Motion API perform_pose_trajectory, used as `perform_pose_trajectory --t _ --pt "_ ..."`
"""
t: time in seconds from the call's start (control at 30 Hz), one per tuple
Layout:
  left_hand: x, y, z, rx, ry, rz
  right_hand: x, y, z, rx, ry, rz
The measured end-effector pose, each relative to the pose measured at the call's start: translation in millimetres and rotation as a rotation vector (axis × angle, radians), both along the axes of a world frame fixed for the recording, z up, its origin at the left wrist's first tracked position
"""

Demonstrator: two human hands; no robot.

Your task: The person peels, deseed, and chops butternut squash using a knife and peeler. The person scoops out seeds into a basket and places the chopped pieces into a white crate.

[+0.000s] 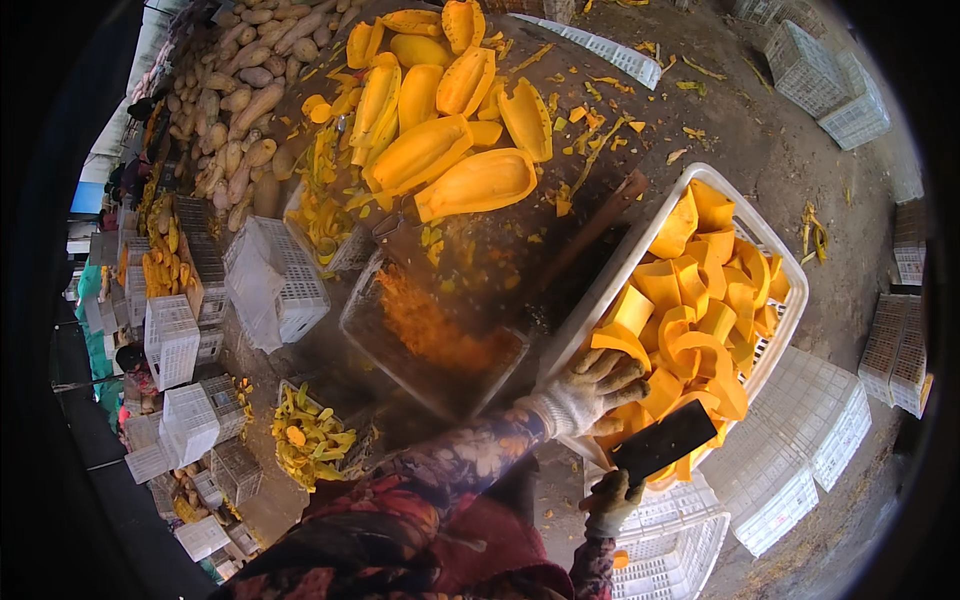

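My left hand [589, 391], in a dirty white work glove, lies with fingers spread on the near left edge of the pumpkin pieces [679, 289]. These orange chunks heap up in a white plastic crate [787, 322]. My right hand [611, 504], gloved too, is closed around the handle of a cleaver with a broad dark blade [666, 441], which is over the crate's near corner. Peeled, hollowed pumpkin halves [476, 184] lie on a dark work surface beyond. Below them, a tub [435, 397] holds orange pulp [427, 322].
Whole tan pumpkins [240, 97] are piled at the upper left. A basket of peels [307, 435] stands to the left, near more white crates [300, 300]. Further crates [795, 427] lie at the right, with scraps on the floor. A person [139, 367] is at the far left.
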State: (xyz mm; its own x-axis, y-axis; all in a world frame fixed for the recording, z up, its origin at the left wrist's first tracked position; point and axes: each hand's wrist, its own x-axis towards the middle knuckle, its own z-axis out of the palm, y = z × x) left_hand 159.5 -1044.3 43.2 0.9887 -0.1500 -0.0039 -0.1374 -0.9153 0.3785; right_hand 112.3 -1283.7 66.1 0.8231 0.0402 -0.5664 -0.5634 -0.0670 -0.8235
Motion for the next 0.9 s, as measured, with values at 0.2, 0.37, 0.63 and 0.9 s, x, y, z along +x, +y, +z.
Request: perform_pose_trajectory --t 0.2,0.37,0.63,0.9 --pt "-3 0 -2 -0.063 -0.046 0.052 -2 0 23 -0.055 -0.045 -0.025" --pt "-2 2 -1 -0.099 -0.003 0.023 -21 3 53 -0.085 -0.003 -0.164" --pt "-3 2 11 0.017 -0.036 0.014 -8 -20 57 -0.106 0.046 -0.14" --pt "-38 31 44 -0.166 -0.163 0.182 36 -43 83 -0.206 -0.052 0.05"
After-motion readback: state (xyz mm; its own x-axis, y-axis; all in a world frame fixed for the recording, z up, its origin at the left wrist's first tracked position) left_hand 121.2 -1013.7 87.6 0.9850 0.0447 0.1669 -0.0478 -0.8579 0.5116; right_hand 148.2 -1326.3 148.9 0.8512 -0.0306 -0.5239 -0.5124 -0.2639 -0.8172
